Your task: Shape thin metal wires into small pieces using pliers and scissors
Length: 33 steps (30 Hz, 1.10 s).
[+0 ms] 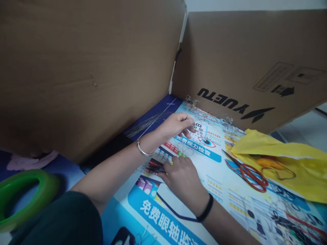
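Note:
My left hand [179, 124], with a silver bangle at its wrist, is raised over the poster sheet [214, 173]. Its thumb and fingertips are pinched together; whatever is between them is too fine to make out. Closer to me, my right hand [183, 177], wearing a black wristband, is low over the sheet with its fingers curled under. A small yellow bit shows at its fingers, but what they hold is hidden. Beyond my left forearm lies a bundle of thin wires [145, 124]. Red-handled scissors [251, 173] rest to the right of my right hand.
Tall cardboard panels [84, 51] stand at the left and back. A yellow bag [283, 153] lies open on the right with orange material inside. Tangled wire pieces [191, 101] sit along the back edge. A green tape roll [33, 197] is at the lower left.

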Each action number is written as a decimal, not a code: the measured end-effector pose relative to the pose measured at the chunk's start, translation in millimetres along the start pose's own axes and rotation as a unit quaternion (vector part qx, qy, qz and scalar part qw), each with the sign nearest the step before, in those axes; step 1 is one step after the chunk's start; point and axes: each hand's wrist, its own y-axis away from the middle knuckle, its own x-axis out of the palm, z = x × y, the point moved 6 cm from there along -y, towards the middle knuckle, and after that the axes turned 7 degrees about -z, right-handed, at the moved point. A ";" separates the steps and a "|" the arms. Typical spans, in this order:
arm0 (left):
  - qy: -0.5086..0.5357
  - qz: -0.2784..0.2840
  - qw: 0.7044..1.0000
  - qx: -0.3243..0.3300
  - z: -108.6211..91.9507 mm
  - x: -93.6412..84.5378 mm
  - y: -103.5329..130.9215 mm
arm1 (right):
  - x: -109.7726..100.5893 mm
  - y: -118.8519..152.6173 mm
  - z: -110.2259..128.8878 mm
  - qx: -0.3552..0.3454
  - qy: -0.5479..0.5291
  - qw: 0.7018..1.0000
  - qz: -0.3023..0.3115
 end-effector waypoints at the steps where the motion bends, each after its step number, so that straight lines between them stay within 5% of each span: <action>1: 0.001 0.001 1.000 0.004 0.0 -0.2 0.0 | 0.6 -1.6 1.7 -0.006 0.001 1.000 0.001; 13: 0.011 -0.012 1.000 0.022 -16.1 -9.0 0.4 | -8.4 12.3 -17.9 0.015 0.012 1.000 0.008; 23: 0.020 -0.005 0.999 0.025 -13.3 -8.5 1.1 | 0.0 -43.0 35.7 -0.068 -0.015 0.998 -0.008; 33: 0.006 0.010 1.000 0.006 3.8 3.9 0.7 | -10.1 6.2 -3.1 -0.048 0.001 0.998 0.031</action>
